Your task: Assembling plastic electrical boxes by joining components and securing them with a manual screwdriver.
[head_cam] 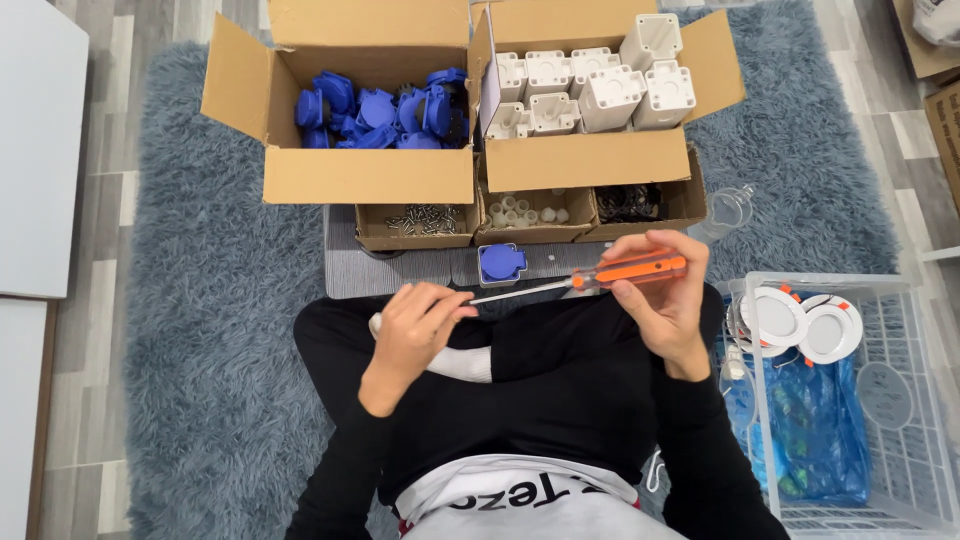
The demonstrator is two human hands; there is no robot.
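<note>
Grey rug (200,330) bare at left, open room there. Large carton (300,175) holds blue plastic covers (385,110). Small tray (372,238) holds metal screws (425,218). Left hand (415,325) pinches screwdriver tip, over lap. Blue socket piece (501,262) on grey mat (400,272) just beyond. Second carton (590,160) packed with white housings (610,95). Right hand (660,300) curled around orange screwdriver (600,277) handle. White wire basket (900,290) at right edge holds round white lamps (775,315), blue bag (815,430).

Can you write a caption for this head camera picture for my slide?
Right hand holds an orange-handled screwdriver, left hand pinches its tip, above a blue round plastic socket cover.
</note>
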